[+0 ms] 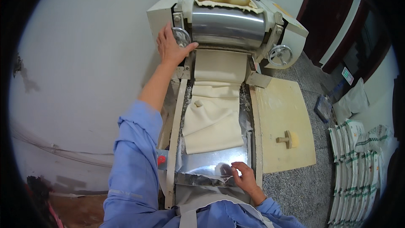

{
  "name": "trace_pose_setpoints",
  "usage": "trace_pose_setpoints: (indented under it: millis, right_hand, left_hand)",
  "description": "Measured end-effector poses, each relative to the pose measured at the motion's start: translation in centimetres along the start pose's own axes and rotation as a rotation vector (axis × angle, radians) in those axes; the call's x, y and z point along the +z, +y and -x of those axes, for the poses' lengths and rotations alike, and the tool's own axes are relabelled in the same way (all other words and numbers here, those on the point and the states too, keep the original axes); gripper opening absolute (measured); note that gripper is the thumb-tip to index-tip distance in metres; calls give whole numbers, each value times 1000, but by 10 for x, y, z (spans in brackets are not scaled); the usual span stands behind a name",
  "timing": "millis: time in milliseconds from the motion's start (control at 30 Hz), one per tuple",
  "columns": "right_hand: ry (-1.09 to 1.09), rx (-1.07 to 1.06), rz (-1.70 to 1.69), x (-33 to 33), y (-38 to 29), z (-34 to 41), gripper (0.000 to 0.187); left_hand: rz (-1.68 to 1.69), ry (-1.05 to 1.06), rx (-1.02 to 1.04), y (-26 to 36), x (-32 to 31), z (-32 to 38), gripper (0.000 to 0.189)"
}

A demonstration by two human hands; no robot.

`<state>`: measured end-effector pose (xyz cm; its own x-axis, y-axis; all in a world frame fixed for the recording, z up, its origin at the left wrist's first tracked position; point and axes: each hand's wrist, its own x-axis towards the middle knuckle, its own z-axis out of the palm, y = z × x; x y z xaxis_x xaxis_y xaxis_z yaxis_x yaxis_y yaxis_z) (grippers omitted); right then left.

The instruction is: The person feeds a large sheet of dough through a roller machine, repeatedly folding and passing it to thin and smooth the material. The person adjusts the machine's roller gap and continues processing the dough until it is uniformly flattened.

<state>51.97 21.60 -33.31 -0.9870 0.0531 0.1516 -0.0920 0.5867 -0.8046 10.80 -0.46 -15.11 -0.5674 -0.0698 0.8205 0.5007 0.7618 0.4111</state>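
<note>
A dough sheeter stands before me, its polished steel roller [228,27] spanning the far end. My left hand [171,47] is at the left chrome handwheel [182,35], fingers around its left side and thumb out towards the roller. From beneath the roller a pale sheet of dough [220,66] runs down and lies folded in a pile [212,129] on the metal tray [208,161]. Ragged dough [228,0] shows above the roller. My right hand [245,177] hovers by the tray's front right edge, fingers loosely bent and apart, with nothing in them.
Another handwheel [280,55] sits on the machine's right. Beside the tray, a yellowish board [284,101] bears a wooden-handled brush [288,139]. Stacked bags [357,171] line the right side of the speckled floor [291,193]. A wall [85,69] stands close on the left.
</note>
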Motion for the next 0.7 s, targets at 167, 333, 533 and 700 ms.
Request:
trace_pose_setpoints:
  millis: [167,333,533,700]
  right_hand:
    - [4,93,2,10,6,11,21]
    - [-79,132,76,31,25,20,21]
    - [29,-29,316,53,53,42,25]
    - [52,-48,410,64,62,48,34]
  left_hand:
    - [-9,81,-49,2,17,-5,108]
    - [71,89,5,-13,17,-3,107]
    - [32,126,62,-17,20,-2,99]
    - [63,105,39,-19,21,-2,95]
